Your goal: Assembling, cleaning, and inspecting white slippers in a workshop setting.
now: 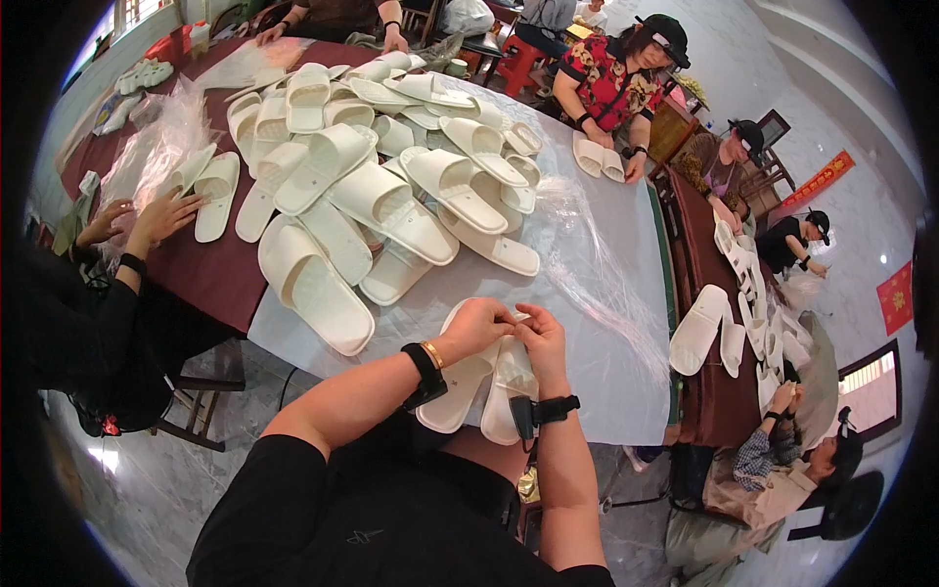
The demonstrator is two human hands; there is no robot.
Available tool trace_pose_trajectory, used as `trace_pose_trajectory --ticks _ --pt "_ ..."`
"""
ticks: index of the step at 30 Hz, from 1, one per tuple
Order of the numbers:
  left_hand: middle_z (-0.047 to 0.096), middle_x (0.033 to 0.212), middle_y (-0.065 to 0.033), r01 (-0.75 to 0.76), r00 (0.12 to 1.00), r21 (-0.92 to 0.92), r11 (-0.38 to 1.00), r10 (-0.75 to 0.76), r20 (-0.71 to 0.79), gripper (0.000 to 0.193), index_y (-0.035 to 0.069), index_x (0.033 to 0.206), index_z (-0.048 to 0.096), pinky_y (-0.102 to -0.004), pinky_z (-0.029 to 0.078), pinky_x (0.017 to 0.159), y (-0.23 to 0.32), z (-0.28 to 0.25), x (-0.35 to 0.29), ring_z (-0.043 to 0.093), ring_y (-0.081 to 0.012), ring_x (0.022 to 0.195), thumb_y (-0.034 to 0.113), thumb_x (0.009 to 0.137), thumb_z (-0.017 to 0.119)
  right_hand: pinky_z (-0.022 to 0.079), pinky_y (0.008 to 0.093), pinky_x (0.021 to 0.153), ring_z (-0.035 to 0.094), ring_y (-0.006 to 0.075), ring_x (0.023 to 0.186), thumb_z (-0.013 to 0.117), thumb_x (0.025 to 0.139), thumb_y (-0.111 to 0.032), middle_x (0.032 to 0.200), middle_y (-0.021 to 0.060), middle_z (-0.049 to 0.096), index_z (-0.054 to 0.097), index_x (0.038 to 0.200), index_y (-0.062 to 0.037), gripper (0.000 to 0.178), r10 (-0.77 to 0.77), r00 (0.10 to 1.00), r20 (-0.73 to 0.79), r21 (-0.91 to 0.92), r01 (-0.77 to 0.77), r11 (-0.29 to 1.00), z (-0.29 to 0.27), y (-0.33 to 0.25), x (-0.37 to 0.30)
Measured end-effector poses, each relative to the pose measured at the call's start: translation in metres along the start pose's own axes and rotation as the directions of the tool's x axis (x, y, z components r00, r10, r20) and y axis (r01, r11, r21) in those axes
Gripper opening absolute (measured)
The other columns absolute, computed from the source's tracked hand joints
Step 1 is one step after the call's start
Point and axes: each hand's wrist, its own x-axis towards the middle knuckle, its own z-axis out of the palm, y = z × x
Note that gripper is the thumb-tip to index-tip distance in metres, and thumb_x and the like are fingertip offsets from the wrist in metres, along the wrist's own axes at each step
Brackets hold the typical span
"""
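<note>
At the near edge of the table, a pair of off-white slippers, a left-hand one [450,403] and a right-hand one [508,393], stands side by side in front of me. Over their upper ends my left hand [477,329] and my right hand [542,340] meet, fingertips pinched close together. Whatever the fingers hold is too small to make out. My hands partly cover both slippers. Just beyond them rises a large heap of similar slippers [396,210]. Clear thin plastic strands [608,311] lie spread to the right of the heap.
A co-worker's hands [168,215] touch a slipper at the left, beside clear plastic bags [161,147]. Across the table another person holds a slipper pair [598,157]. On a dark red table at the right lie more slippers [698,331], with several people around it.
</note>
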Motion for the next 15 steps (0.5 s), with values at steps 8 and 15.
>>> trace_pose_trajectory --ticks 8,15 --pt "0.069 0.082 -0.0076 0.014 0.999 -0.209 0.978 -0.022 -0.035 0.020 -0.001 0.098 0.068 -0.0275 0.051 0.071 -0.0027 -0.0009 0.0007 0.064 -0.0123 0.076 0.013 0.084 0.069 0.046 0.0200 0.067 0.059 0.0074 0.073 0.062 0.084 0.001 0.084 0.0038 0.067 0.057 0.119 0.0034 0.035 -0.005 0.998 -0.063 0.170 0.016 0.985 0.0035 -0.0031 0.0017" --pt "0.068 0.080 -0.0058 -0.022 0.996 -0.199 0.980 0.004 -0.088 0.017 -0.002 0.094 0.066 -0.0265 0.051 0.069 -0.0069 0.0004 -0.0010 0.062 -0.0102 0.075 0.013 0.086 0.066 0.048 0.0214 0.071 0.061 0.0095 0.077 0.061 0.084 0.003 0.088 0.0062 0.067 0.054 0.120 0.0038 0.036 0.026 1.000 -0.014 0.132 -0.024 0.991 0.0074 -0.0083 -0.0006"
